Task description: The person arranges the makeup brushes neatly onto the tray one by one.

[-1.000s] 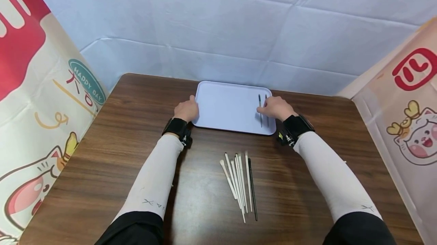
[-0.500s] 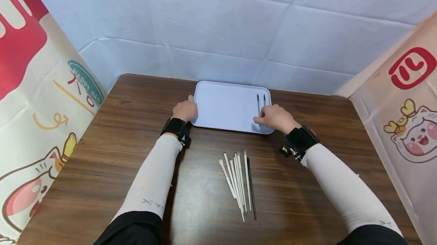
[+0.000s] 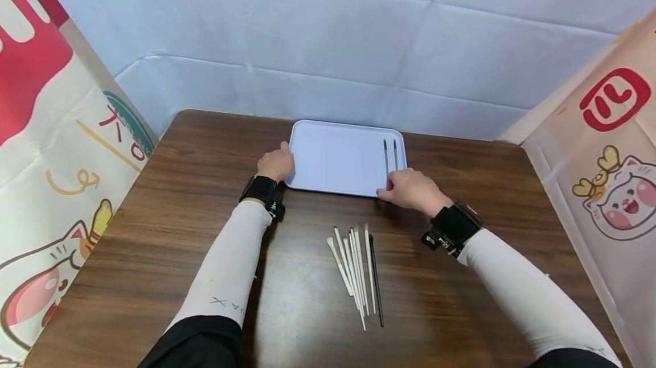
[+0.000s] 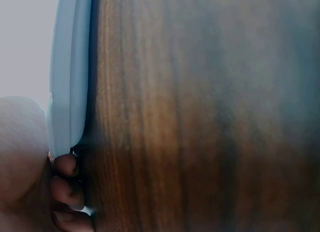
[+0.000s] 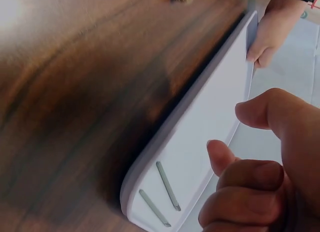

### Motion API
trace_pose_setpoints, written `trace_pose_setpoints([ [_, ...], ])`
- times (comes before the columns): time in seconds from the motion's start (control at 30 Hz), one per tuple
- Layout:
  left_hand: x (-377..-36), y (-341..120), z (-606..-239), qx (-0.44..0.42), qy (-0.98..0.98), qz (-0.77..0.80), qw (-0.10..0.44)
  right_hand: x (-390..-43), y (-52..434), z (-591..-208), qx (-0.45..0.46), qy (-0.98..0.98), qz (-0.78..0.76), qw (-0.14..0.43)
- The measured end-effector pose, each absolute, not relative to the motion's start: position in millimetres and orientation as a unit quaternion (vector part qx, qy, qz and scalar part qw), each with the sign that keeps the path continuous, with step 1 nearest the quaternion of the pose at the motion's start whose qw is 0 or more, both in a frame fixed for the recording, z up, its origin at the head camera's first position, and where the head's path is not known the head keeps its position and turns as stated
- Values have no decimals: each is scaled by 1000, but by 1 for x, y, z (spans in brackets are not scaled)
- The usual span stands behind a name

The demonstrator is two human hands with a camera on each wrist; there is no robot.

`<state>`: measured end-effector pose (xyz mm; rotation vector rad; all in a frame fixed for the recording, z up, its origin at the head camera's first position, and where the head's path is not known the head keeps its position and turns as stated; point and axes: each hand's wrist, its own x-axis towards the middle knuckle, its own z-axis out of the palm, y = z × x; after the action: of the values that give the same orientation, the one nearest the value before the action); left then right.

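The brown desk carries a pale tray along its far side. Nearer the person lies a loose fan of pale brushes, with one dark brush just beside it. The right hand, at the tray's near right corner, holds nothing, thumb and forefinger apart; the left hand grips the tray's left rim. Two slim dark rods lie side by side within its right end. The step appears to be laying them out in a row; the next move probably calls for pinching another from the fan.
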<state>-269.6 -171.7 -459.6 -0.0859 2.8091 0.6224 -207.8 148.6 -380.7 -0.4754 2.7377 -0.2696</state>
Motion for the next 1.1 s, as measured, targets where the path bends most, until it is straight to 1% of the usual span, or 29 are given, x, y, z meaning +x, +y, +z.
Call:
trace_pose_setpoints([
  [0.27,-268,-170,-454,-35,967,214,137,-195,148,-382,-164,964,-96,183],
  [0.6,-267,-170,-456,-33,967,213,137,-170,145,-385,-182,960,-100,185],
  [0.9,-266,-171,-458,-33,967,216,130,-149,147,-389,-176,955,-106,212],
  [1.1,-266,-170,-457,-34,966,219,130,-138,147,-389,-191,953,-112,206],
])
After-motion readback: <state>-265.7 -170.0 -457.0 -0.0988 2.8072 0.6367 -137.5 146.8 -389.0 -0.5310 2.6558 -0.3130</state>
